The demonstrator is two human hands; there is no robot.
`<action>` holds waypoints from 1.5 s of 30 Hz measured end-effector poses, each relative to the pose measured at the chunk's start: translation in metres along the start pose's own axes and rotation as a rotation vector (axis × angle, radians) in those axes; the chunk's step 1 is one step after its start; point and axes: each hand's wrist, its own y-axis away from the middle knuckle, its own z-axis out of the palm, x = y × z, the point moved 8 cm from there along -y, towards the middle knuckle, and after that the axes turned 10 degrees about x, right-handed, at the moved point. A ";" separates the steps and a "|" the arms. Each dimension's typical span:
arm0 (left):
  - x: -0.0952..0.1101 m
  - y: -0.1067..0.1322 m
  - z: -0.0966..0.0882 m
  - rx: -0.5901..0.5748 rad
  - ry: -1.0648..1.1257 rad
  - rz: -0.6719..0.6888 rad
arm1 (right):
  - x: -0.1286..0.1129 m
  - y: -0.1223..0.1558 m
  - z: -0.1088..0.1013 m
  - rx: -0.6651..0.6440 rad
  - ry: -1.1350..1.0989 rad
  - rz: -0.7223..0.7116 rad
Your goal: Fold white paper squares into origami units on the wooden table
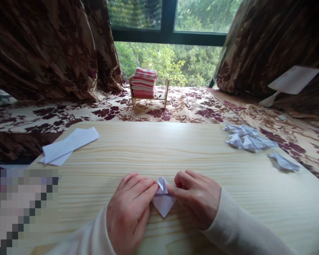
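A small piece of folded white paper [164, 206] lies on the wooden table in front of me, its lower end pointed toward me and a curled flap standing up at its top. My left hand [131, 209] presses on the paper's left side, fingers together, with the thumb partly hidden beneath. From the right, my right hand [198, 198] pinches the opposite edge by the flap, its index finger extended and the other fingers curled. The fingertips of both hands cover parts of the paper's sides.
White paper strips [71, 145] lie overlapping at the table's left. Several folded paper pieces [248, 138] are heaped at the far right, with a single folded piece [284, 162] nearer me. Behind the table [149, 148], a small rack [166, 92] holds stacked red-and-white cloths [143, 83] before the window.
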 end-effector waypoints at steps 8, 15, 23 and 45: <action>-0.003 0.004 -0.030 0.103 -0.104 -0.005 | 0.003 0.000 0.002 -0.009 -0.071 0.031; 0.021 0.015 -0.005 0.111 -0.219 0.243 | 0.004 -0.001 0.002 -0.009 -0.086 0.031; 0.022 0.016 0.011 -0.019 -0.315 0.091 | 0.004 -0.001 -0.001 -0.023 -0.076 0.026; 0.025 0.018 0.019 -0.067 -0.373 0.061 | 0.000 -0.005 0.003 0.036 0.132 0.053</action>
